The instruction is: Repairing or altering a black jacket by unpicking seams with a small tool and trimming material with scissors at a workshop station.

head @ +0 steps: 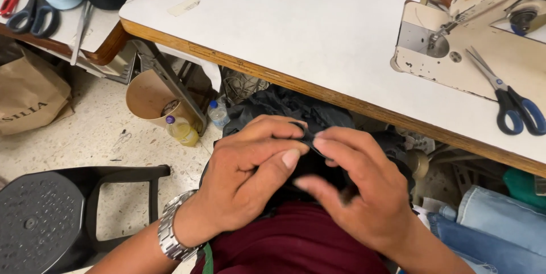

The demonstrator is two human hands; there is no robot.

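My left hand [247, 174] and my right hand [355, 194] meet over my lap, below the white table's edge. Both pinch a small piece of black fabric [306, 136] between thumbs and fingertips. More dark cloth [284, 106] lies bunched behind the hands, partly hidden by them. A metal watch [170, 234] is on my left wrist. My maroon garment [296, 245] fills the space beneath the hands.
A white worktable [296, 29] carries a cream sewing machine [500, 1] and blue-handled scissors [512, 103] at right. A black plastic stool [45, 217] stands at lower left. Bottles [182, 129] and a cardboard tube sit on the floor. Blue denim [500, 223] lies at lower right.
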